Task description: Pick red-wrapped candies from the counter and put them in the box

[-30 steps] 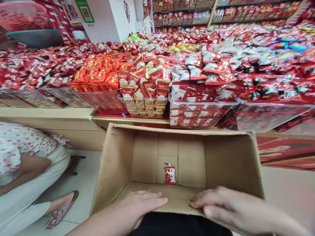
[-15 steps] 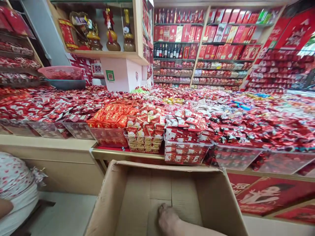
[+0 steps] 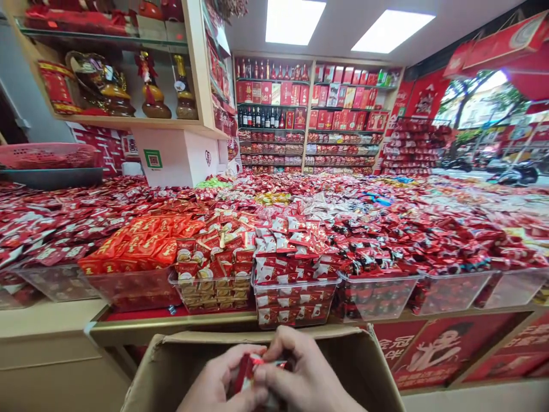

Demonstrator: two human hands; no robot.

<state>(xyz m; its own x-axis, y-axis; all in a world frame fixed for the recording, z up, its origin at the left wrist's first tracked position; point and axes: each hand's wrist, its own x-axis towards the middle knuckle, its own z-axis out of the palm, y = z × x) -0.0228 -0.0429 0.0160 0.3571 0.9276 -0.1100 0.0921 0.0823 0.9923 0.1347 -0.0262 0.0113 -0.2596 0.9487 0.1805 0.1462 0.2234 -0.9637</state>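
Both of my hands meet over an open cardboard box [image 3: 156, 372] and work on one small red-and-white wrapped candy [image 3: 245, 369]. My left hand [image 3: 221, 380] is closed around the candy from the left. From the other side, my right hand [image 3: 306, 372] pinches the wrapper's upper edge between thumb and fingers. The lower part of the packet is hidden behind my fingers, so I cannot tell whether the wrapper is torn. Beneath the hands the inside of the box is dark and mostly covered.
Clear plastic bins of wrapped sweets line the counter: orange-red packets [image 3: 132, 246], red-and-gold packets [image 3: 217, 252], red-and-white packets [image 3: 295, 269]. A display cabinet [image 3: 206, 103] overhangs at the left. Shelves of bottles and boxes [image 3: 274, 91] stand at the back; a street shows at the right.
My view has tilted up and shifted right. One hand was low inside the box; now both hands are raised above it, holding a candy. The seated person at the left is out of view.
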